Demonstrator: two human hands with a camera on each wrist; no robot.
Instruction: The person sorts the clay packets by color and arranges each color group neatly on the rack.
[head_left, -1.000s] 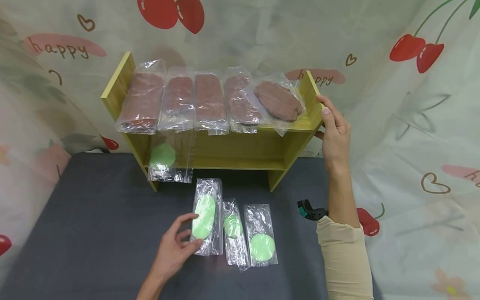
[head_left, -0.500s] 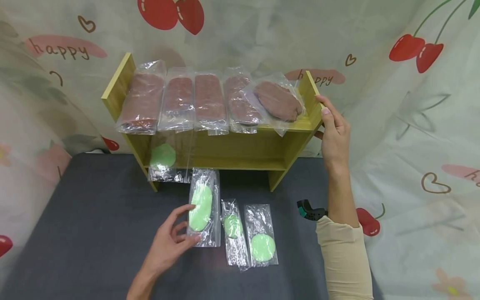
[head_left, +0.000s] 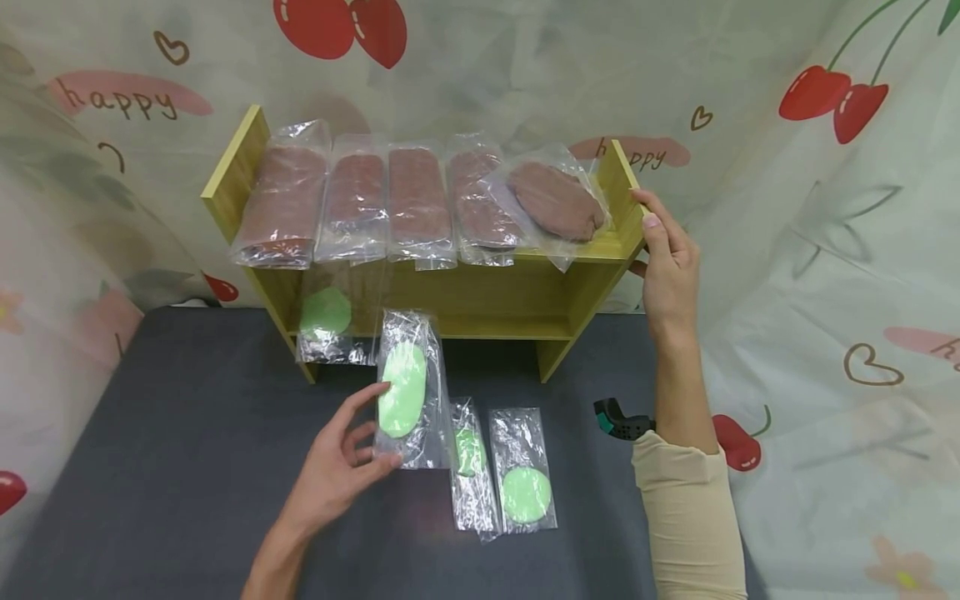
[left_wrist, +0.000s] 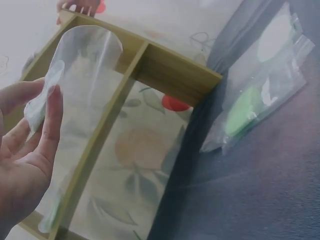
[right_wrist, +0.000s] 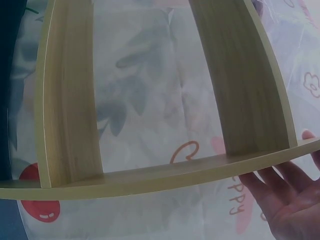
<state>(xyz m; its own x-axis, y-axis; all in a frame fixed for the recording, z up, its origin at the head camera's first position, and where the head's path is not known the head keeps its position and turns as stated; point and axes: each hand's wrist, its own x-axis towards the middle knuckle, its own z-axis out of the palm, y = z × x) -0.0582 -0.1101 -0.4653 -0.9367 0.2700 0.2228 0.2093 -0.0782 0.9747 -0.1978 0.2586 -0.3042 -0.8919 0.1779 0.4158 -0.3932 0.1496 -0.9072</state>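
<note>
Clear plastic wraps the green pad packet [head_left: 406,390] that the left hand [head_left: 337,471] pinches by its near end in the head view, thumb on one face and fingers on the other. The packet's long axis runs away from the person, its far end just short of the wooden shelf's [head_left: 480,300] lower opening, where another green packet [head_left: 327,327] already lies at the left. Two more green packets [head_left: 504,475] rest flat side by side on the dark counter [head_left: 172,433], just right of the held one, lengthways the same way. Most of the lower opening, to the right of the packet lying in it, is bare board. The right hand [head_left: 670,271] grips the shelf's right side panel, fingers along its front edge and thumb behind. Brown packets [head_left: 390,204] fill the top board in a row.

From the left wrist, the left hand's fingers [left_wrist: 50,120] lie nearly straight, holding the clear end of the packet [left_wrist: 82,65] against the thumb, with the shelf frame [left_wrist: 165,65] beyond and the counter's packets [left_wrist: 260,95] off to the right.

From the right wrist, the right hand's fingers [right_wrist: 280,195] press lightly spread against the shelf's side panel [right_wrist: 150,177].
</note>
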